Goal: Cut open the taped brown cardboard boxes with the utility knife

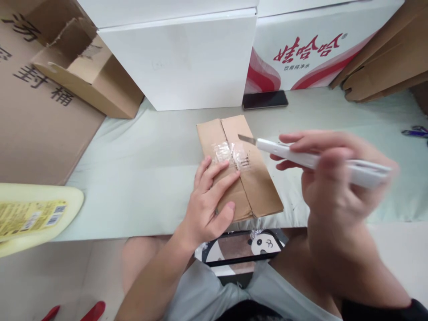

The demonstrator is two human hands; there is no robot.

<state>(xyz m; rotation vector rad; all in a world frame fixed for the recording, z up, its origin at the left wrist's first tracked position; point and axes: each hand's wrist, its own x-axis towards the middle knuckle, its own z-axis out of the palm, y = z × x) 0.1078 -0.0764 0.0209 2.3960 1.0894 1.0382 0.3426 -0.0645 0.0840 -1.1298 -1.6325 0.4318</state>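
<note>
Beyond, phone [265,100] by white box [187,67], left hand [204,206] atop carton [261,189], knife [296,156] above

Here's the brown cardboard box [264,189], lying flat under the spread left fingers [224,184], its centre seam running past their tips, clear tape [222,152] shining across it just beyond them. And the knife [289,154], white-handled, slanting from the right fingers [317,141], bare blade [247,139] poking out ahead!

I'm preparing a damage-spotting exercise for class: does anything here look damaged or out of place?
Yes: the open cardboard box at upper left has a ragged, torn edge, unlike the straight edges of the white box beside it.
</note>
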